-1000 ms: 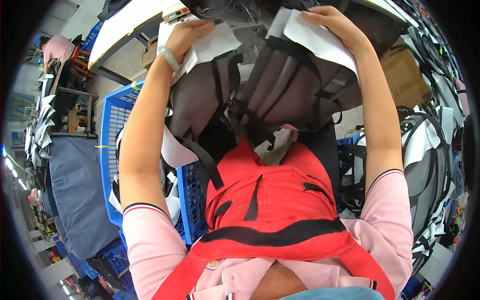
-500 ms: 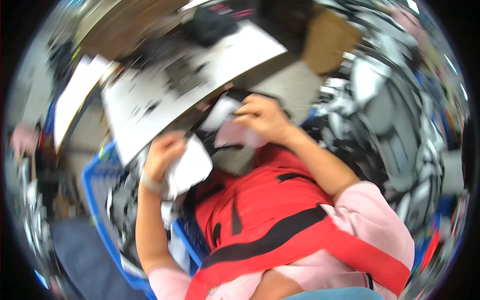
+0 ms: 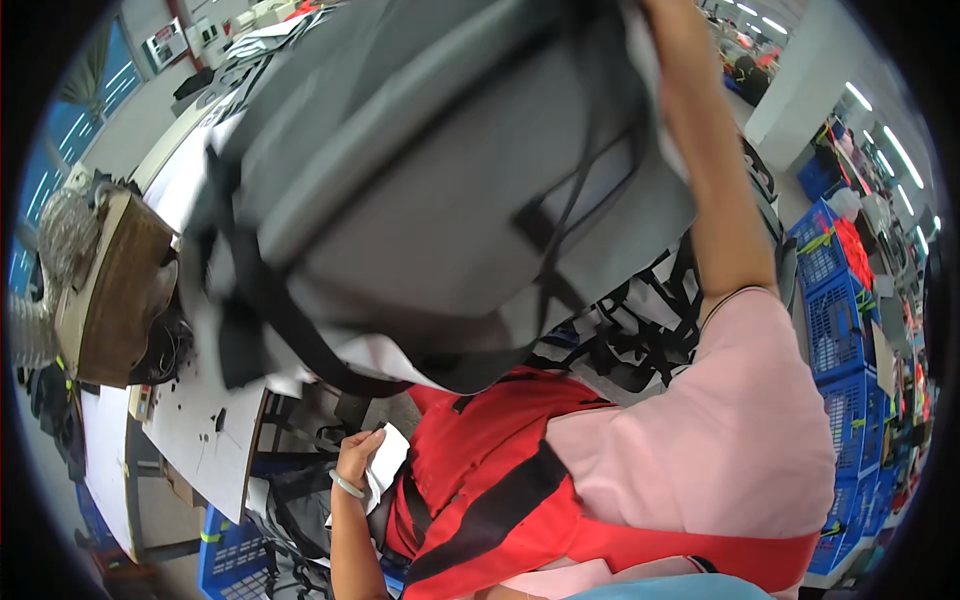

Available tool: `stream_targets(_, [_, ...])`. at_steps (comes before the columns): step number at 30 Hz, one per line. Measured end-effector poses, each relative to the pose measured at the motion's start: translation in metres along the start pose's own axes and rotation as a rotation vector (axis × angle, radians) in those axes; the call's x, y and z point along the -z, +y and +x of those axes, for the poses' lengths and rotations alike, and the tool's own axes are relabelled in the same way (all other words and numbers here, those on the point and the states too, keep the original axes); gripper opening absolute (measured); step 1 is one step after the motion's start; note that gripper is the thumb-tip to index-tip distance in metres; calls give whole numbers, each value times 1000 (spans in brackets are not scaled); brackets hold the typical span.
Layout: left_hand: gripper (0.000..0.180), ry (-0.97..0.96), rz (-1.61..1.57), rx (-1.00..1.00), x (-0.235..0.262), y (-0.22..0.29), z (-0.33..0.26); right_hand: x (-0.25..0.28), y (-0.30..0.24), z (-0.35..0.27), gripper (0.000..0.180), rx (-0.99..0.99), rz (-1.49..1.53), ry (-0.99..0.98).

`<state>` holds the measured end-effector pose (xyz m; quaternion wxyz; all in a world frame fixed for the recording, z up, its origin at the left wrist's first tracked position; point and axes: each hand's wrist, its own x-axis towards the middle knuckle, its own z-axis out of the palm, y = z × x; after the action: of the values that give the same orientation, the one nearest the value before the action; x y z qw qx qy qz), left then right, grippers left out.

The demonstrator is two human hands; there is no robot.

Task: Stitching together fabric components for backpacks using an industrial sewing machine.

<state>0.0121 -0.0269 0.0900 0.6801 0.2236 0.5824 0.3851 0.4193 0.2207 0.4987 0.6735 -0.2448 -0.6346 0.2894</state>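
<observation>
— What has changed since half a second ago?

— The grey backpack (image 3: 430, 190) has swung up from the lap and now fills the upper middle of the view, hanging over the near edge of the white bench (image 3: 190, 430). The right hand (image 3: 668, 22) has risen with it to the top of the frame.

— Is that hand gripping it?

— It seems to hold the bag's upper edge, but the fingers are cut off by the frame, so I cannot tell how they are closed.

— And the left hand (image 3: 357, 458)?

— Low, just off the bench's near edge, fingers curled around a white sheet of paper (image 3: 385, 462). A pale band sits on the wrist.

— What else is about?

— Black straps (image 3: 290, 330) dangle from the bag. A brown box-like object (image 3: 115, 290) rests at the bench's left end, and blue crates (image 3: 835, 300) stand stacked at the right.
</observation>
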Motion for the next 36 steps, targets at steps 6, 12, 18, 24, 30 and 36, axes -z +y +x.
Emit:
stream_targets(6, [17,55,61,30,3,-1,5,158,-44,108,32,396,-690,26])
stream_targets(12, [18,111,71,69,-2,-1,9,400,-57,158,51,-112,-585,389])
stream_targets(18, [15,222,117,98,-11,3,14,606,82,102,57,-550,-1950,210])
stream_targets(24, [18,255,155,100,-9,4,14,569,242,-3,48,-713,-1608,-162])
stream_targets(30, [18,259,226,83,-3,0,24,449,137,-20,53,-511,-1150,-45])
stream_targets(36, [15,214,138,112,0,-5,35,344,103,-98,57,-415,-1698,-140])
